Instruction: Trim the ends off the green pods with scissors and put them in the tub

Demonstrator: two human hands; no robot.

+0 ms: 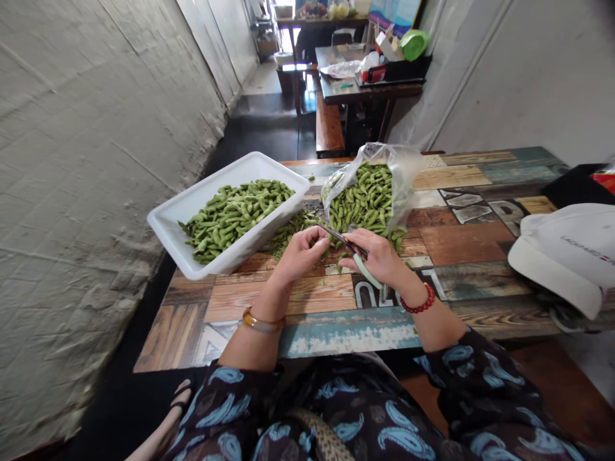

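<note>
My right hand (377, 256) is closed around a pair of scissors (368, 271) with pale green handles. Their dark blades point left, to the fingertips of my left hand (303, 253). That hand is pinched on an edamame pod, mostly hidden by the fingers. Beyond my hands, a clear plastic bag (403, 176) lies open with many green edamame pods (362, 195) in it, some spilling out at its mouth. On the left stands a white plastic tub (180, 253) holding more pods (235, 218). Small green trimmings (293, 230) are heaped between tub and bag.
The wood-patterned table (307, 330) carries a white cap (567, 246) at its right end, beside a black tray (571, 189). A rough pale wall (96, 160) runs along the left. Farther back are a bench (329, 125) and another table (353, 95) with assorted items.
</note>
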